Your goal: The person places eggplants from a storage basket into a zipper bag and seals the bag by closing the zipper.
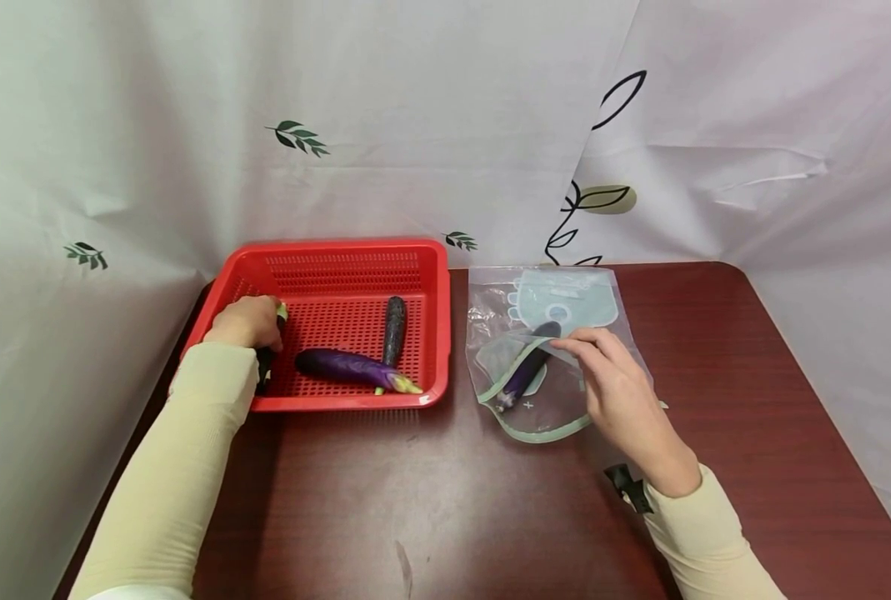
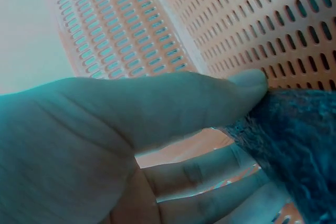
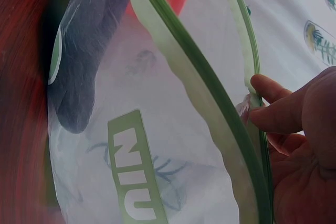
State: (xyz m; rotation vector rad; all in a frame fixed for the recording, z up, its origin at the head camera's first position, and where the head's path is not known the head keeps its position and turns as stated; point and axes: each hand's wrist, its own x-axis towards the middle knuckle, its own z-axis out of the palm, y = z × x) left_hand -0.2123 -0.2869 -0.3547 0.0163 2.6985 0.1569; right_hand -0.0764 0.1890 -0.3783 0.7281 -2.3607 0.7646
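Note:
At the basket's left end my left hand grips a dark, wrinkled cucumber with a pale green tip; much of it is hidden by the hand in the head view. Thumb and fingers lie on either side of it in the left wrist view. A purple eggplant lies in the red basket, across the lower end of another dark bumpy cucumber. My right hand pinches the green-edged rim of a clear zip bag, holding its mouth apart. Inside the bag is an eggplant.
The basket and bag stand side by side at the back of a dark red-brown table. A white leaf-patterned curtain hangs behind the table and along both sides. The basket's raised walls surround the left hand.

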